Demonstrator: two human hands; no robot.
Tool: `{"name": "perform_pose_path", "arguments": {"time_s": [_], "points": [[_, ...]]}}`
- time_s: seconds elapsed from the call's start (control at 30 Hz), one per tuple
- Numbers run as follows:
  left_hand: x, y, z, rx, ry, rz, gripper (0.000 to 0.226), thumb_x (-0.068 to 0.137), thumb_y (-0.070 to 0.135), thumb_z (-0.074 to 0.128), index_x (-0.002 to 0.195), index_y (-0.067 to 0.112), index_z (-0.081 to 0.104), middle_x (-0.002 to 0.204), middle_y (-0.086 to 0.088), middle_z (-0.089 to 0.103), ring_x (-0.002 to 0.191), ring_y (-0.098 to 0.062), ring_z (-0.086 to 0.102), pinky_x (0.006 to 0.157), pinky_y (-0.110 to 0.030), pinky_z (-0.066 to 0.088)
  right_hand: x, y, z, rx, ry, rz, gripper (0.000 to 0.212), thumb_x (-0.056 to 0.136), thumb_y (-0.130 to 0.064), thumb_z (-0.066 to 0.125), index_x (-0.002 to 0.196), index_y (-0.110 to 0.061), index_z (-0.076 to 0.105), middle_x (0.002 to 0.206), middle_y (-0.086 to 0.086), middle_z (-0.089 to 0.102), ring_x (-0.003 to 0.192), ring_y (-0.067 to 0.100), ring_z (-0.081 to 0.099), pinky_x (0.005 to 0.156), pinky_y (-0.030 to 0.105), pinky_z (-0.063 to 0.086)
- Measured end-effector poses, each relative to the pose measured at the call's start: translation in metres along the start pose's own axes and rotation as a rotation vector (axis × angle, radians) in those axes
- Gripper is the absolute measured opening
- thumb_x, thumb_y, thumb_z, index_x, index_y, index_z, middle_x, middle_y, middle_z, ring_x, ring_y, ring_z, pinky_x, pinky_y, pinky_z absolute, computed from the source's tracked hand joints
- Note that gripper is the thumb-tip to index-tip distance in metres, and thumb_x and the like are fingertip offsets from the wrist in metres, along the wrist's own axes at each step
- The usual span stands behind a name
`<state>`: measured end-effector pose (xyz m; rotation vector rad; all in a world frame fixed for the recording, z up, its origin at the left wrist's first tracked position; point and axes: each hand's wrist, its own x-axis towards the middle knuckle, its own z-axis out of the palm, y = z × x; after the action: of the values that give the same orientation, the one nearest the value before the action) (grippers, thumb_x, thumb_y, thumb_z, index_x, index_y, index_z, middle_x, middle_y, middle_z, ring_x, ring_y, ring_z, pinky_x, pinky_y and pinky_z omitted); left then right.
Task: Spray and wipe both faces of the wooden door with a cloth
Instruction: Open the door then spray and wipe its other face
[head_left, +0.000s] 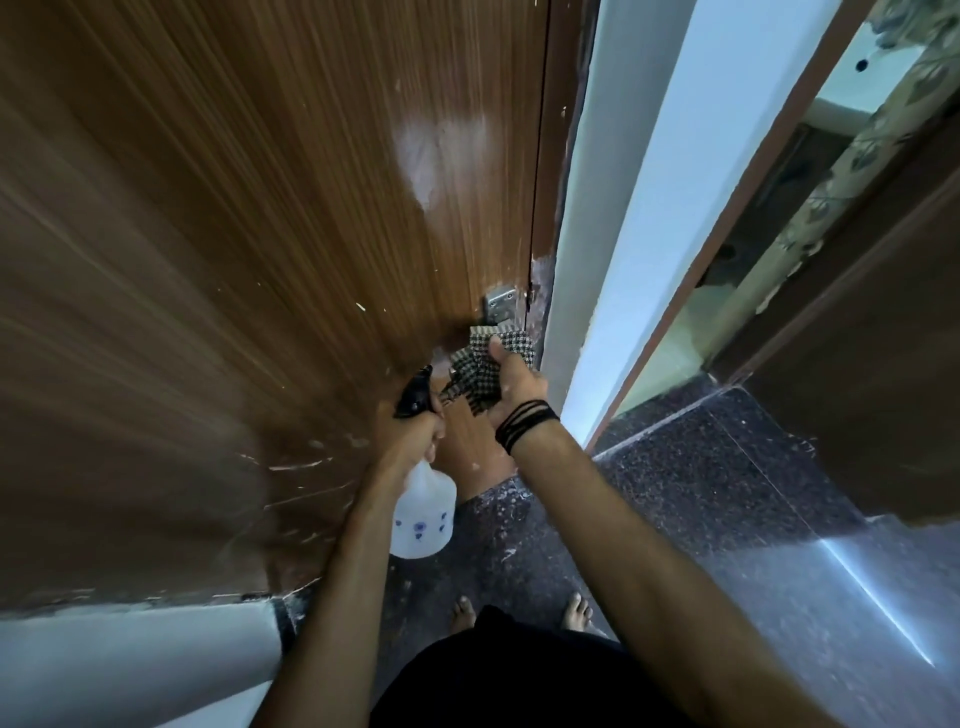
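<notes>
The brown wooden door (249, 218) fills the left and middle of the view, with a wet shine near its right edge and scratches low down. My left hand (415, 431) grips the neck of a white spray bottle (423, 512) with a black trigger head (414, 397) that points at the door. My right hand (511, 384), black threads around its wrist, holds a black-and-white checked cloth (480, 371) against the door's lower right part, just below a metal latch plate (497, 306).
A white wall edge and door frame (618, 218) stand right of the door. Beyond is a second doorway with a patterned curtain (852, 150). The floor (701, 483) is dark speckled stone. My bare feet (519, 610) stand close to the door.
</notes>
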<state>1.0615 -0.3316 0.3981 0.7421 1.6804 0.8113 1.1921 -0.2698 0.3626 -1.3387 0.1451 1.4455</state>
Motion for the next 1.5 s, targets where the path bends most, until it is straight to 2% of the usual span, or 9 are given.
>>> {"name": "perform_pose_path", "arguments": {"time_s": [0.13,0.27,0.43,0.57,0.67,0.83,1.0,1.27,1.5], "points": [[-0.004,0.011,0.009,0.059,-0.059,0.026,0.033,0.081,-0.018,0.051,0.076,0.013,0.062,0.068,-0.009,0.056,0.038,-0.013,0.032,0.043,-0.025,0.030,0.027,-0.019,-0.001,0.004,0.132,-0.255,0.058,0.058,-0.036,0.089,0.099,-0.022,0.050,0.104,0.014,0.067,0.096,0.037,0.068,0.086,0.053,0.057],[-0.006,0.011,0.014,0.076,-0.066,0.037,0.031,0.079,-0.017,0.051,0.080,0.011,0.064,0.070,-0.011,0.056,0.036,-0.014,0.033,0.043,-0.025,0.030,0.013,-0.014,-0.007,-0.084,0.088,-0.238,0.059,0.069,-0.041,0.087,0.105,-0.019,0.046,0.105,0.011,0.065,0.095,0.031,0.067,0.090,0.051,0.056],[-0.004,0.003,0.005,0.031,0.038,-0.009,0.028,0.080,-0.016,0.057,0.077,0.011,0.061,0.058,-0.007,0.052,0.041,-0.016,0.036,0.047,-0.029,0.032,-0.017,0.027,0.000,-0.120,0.010,-0.152,0.124,0.041,-0.080,0.080,0.140,-0.020,0.034,0.130,0.014,0.059,0.113,0.032,0.062,0.094,0.055,0.054],[-0.004,-0.005,-0.003,0.032,-0.003,-0.009,0.029,0.079,-0.016,0.055,0.083,0.010,0.066,0.067,-0.009,0.058,0.041,-0.015,0.037,0.047,-0.028,0.033,0.003,0.019,-0.029,-0.006,-0.063,-0.171,0.051,0.074,-0.040,0.084,0.108,-0.021,0.051,0.112,0.015,0.067,0.099,0.032,0.068,0.083,0.057,0.057],[-0.004,-0.005,-0.002,0.046,-0.025,-0.007,0.031,0.076,-0.015,0.054,0.084,0.011,0.068,0.073,-0.011,0.059,0.041,-0.016,0.037,0.048,-0.028,0.032,0.023,0.037,-0.056,-0.057,0.082,-0.212,0.038,0.075,-0.045,0.079,0.094,-0.026,0.051,0.098,0.012,0.069,0.089,0.031,0.070,0.077,0.060,0.058],[-0.004,-0.009,-0.004,0.096,-0.030,-0.025,0.030,0.076,-0.012,0.055,0.077,0.015,0.068,0.070,-0.010,0.059,0.038,-0.015,0.039,0.047,-0.027,0.034,0.013,0.068,-0.042,-0.084,-0.027,-0.030,0.029,0.090,-0.024,0.070,0.114,-0.017,0.057,0.110,0.015,0.067,0.103,0.034,0.065,0.081,0.047,0.058],[-0.003,0.000,-0.018,0.191,0.017,0.004,0.024,0.072,-0.010,0.054,0.080,0.011,0.065,0.048,-0.004,0.050,0.036,-0.016,0.037,0.044,-0.024,0.033,-0.004,0.080,0.009,0.017,-0.342,-0.239,0.023,0.087,-0.002,0.071,0.108,-0.006,0.061,0.110,0.018,0.070,0.099,0.030,0.068,0.083,0.043,0.058],[0.008,0.008,-0.031,0.317,-0.017,0.004,0.027,0.074,-0.008,0.055,0.081,0.012,0.071,0.062,-0.009,0.060,0.036,-0.014,0.039,0.043,-0.023,0.035,0.030,0.111,0.009,-0.106,0.116,-0.237,0.032,0.077,-0.021,0.085,0.102,-0.010,0.067,0.101,0.011,0.072,0.097,0.028,0.068,0.092,0.048,0.055],[0.019,0.012,-0.031,0.430,-0.057,0.058,0.019,0.072,-0.006,0.056,0.069,0.010,0.065,0.044,-0.004,0.052,0.037,-0.017,0.043,0.047,-0.026,0.040,0.011,0.101,0.028,0.094,-0.272,-0.385,0.025,0.078,0.003,0.078,0.099,-0.005,0.066,0.098,0.015,0.074,0.092,0.028,0.070,0.082,0.043,0.059]]}}
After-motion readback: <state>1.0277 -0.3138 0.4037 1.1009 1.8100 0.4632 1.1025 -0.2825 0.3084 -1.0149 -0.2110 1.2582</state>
